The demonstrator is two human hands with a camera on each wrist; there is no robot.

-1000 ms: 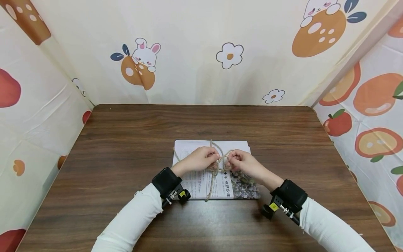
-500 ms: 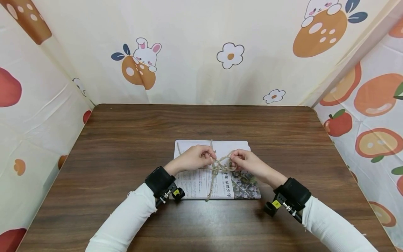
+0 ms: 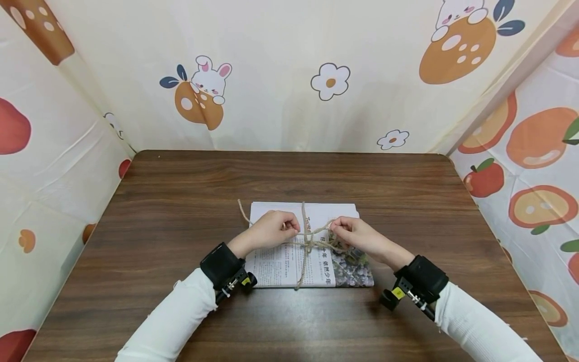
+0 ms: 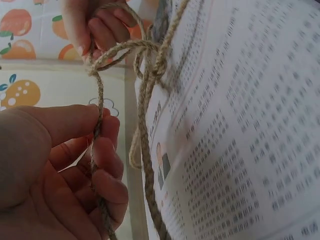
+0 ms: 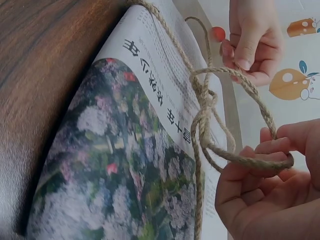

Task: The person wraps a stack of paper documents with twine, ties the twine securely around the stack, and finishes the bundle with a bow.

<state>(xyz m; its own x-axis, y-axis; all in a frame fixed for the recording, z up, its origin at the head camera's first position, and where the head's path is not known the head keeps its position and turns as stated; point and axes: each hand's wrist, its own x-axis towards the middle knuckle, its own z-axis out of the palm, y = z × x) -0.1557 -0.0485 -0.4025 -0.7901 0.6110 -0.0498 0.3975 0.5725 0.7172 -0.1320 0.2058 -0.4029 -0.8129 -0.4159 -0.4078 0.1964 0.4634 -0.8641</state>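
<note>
A folded stack of newspapers lies on the table, with jute twine crossed over it and a knot near its middle. My left hand pinches one twine strand between thumb and index finger; in the left wrist view the strand runs down past the curled fingers. Opposite it, my right hand holds a twine loop that comes from the knot, with fingers curled at it. Both hands are just above the paper. A loose twine end sticks out beyond the upper left corner of the stack.
The brown wood-grain table extends around the newspapers. A cream printed curtain stands behind its far edge, with fruit-patterned sheets at the sides. Each wrist carries a black camera strap.
My left hand has moved left, away from the knot, drawing its strand along. The loose twine end now reaches past the upper left corner. My right hand has shifted slightly right.
</note>
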